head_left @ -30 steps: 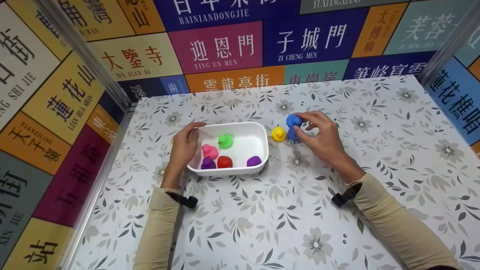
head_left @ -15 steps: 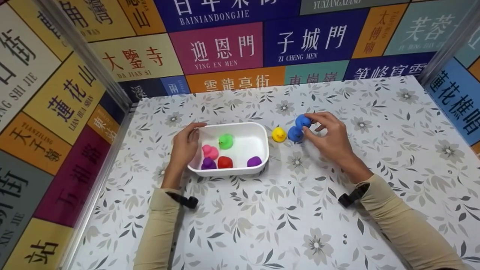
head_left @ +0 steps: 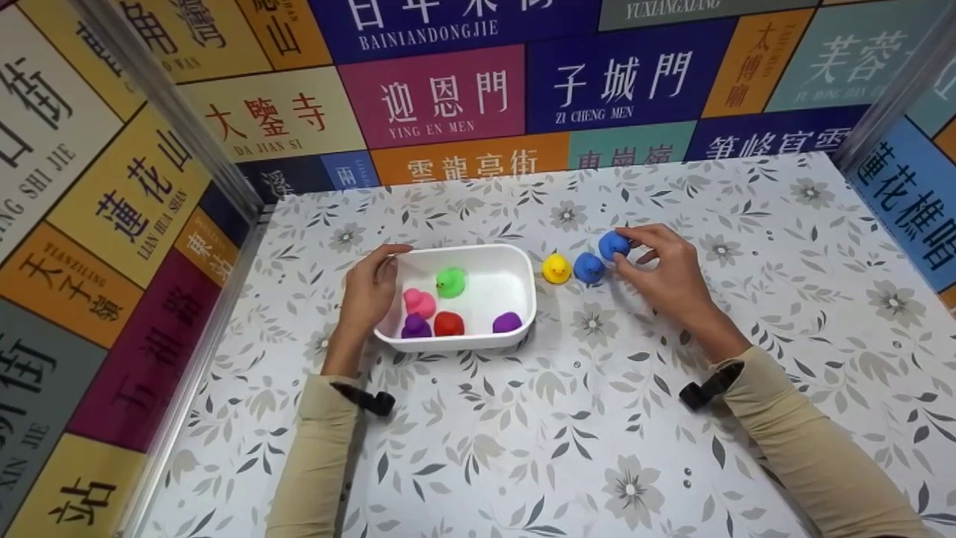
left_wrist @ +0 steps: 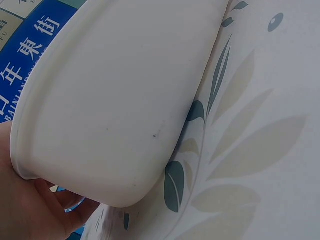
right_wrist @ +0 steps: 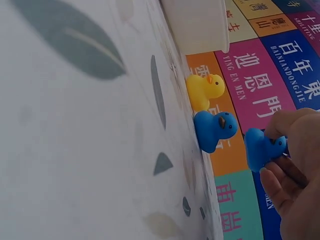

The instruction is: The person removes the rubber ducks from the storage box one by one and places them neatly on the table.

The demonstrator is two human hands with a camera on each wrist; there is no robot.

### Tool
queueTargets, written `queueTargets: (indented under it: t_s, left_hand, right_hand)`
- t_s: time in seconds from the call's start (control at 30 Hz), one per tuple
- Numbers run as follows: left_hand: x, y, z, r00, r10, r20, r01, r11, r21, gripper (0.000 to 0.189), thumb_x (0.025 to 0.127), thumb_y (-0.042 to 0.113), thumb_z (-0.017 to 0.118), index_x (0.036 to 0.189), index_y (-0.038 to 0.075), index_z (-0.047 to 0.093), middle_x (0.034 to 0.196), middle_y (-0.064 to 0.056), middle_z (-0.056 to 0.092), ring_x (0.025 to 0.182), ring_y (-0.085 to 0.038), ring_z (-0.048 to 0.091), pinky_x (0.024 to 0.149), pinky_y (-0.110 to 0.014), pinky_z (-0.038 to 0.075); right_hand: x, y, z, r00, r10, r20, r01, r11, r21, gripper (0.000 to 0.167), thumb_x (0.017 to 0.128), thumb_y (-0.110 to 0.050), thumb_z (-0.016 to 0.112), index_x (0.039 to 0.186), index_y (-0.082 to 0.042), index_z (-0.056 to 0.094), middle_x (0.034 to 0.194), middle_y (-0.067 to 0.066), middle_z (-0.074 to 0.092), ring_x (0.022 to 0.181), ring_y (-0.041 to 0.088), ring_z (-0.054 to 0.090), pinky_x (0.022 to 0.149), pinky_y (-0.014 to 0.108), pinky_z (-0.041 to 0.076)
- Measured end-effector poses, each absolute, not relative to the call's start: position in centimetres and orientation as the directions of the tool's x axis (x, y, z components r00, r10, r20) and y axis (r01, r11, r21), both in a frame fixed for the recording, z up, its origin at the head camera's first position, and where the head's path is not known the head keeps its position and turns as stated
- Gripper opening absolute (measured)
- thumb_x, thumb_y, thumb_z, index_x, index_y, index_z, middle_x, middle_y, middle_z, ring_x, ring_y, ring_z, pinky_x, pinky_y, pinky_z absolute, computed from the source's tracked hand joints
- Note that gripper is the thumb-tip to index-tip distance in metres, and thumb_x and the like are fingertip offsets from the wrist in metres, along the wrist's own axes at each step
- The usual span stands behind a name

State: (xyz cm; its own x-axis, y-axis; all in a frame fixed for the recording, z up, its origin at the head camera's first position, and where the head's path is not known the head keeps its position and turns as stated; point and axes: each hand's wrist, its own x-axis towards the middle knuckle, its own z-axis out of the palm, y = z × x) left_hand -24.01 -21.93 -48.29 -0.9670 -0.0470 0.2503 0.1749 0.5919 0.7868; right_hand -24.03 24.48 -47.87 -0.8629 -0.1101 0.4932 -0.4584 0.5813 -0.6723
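My right hand [head_left: 665, 273] pinches a blue rubber duck [right_wrist: 256, 149] between thumb and fingers; in the right wrist view the duck hangs above the table. Just left of it a second blue rubber duck [head_left: 588, 267] stands on the table, beside a yellow rubber duck [head_left: 556, 268]. My left hand [head_left: 370, 291] grips the left end of a white plastic tub [left_wrist: 115, 100], thumb and fingers at its rim. Inside the tub lie a green duck [head_left: 450, 282], a pink one, a red one and two purple ones, partly hidden by the near wall.
A table with a leaf-and-flower cover [head_left: 523, 448] lies under everything. Panels of coloured signs [head_left: 441, 97] stand along the back and both sides. Each wrist wears a black strap mount.
My right hand has moved right with the held blue duck, away from over the other blue duck. My left hand and the tub have stayed in place.
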Motion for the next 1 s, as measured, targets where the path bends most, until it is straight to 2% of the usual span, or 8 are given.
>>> queueTargets:
  t_s: [0.17,0.3,0.63,1.0]
  left_hand:
    - [-24.0,-22.0,-48.3,-0.965,-0.050,0.257,0.177,0.600,0.780,0.039,0.108,0.004,0.054,0.132,0.025,0.077,0.142,-0.004,0.073,0.138,-0.021,0.064,0.122,-0.042,0.046]
    - [-24.1,-22.0,-48.3,-0.965,-0.050,0.257,0.176,0.605,0.777,0.039,0.108,0.004,0.053,0.132,0.024,0.076,0.141,-0.004,0.074,0.138,-0.020,0.064,0.122,-0.042,0.046]
    - [-24.2,-22.0,-48.3,-0.966,-0.046,0.255,0.176,0.606,0.776,0.038,0.109,0.007,0.053,0.132,0.026,0.076,0.142,-0.004,0.073,0.137,-0.021,0.064,0.121,-0.042,0.046]
    - [-24.1,-22.0,-48.4,-0.968,-0.049,0.247,0.171,0.594,0.786,0.039,0.109,0.006,0.053,0.133,0.025,0.076,0.144,-0.005,0.072,0.140,-0.021,0.063,0.123,-0.042,0.045]
  right_hand:
    - [-24.2,24.9,-47.8,-0.891,-0.112,0.439,-0.418,0.578,-0.701,0.039,0.094,-0.006,0.081,0.133,-0.004,0.077,0.126,0.014,0.074,0.109,0.026,0.071,0.080,0.019,0.061]
    - [-24.3,25.2,-47.9,-0.913,-0.122,0.391,-0.385,0.581,-0.718,0.039,0.094,-0.004,0.079,0.133,-0.004,0.076,0.126,0.016,0.073,0.110,0.028,0.072,0.081,0.018,0.061]
    - [-24.5,25.8,-48.1,-0.942,-0.153,0.298,-0.328,0.597,-0.732,0.038,0.094,-0.003,0.079,0.132,-0.005,0.076,0.125,0.017,0.072,0.111,0.033,0.073,0.078,0.003,0.052]
    - [-24.5,26.2,-48.1,-0.959,-0.218,0.179,-0.276,0.589,-0.760,0.039,0.095,-0.001,0.077,0.134,-0.001,0.075,0.127,0.022,0.070,0.109,0.043,0.076,0.077,0.003,0.054]
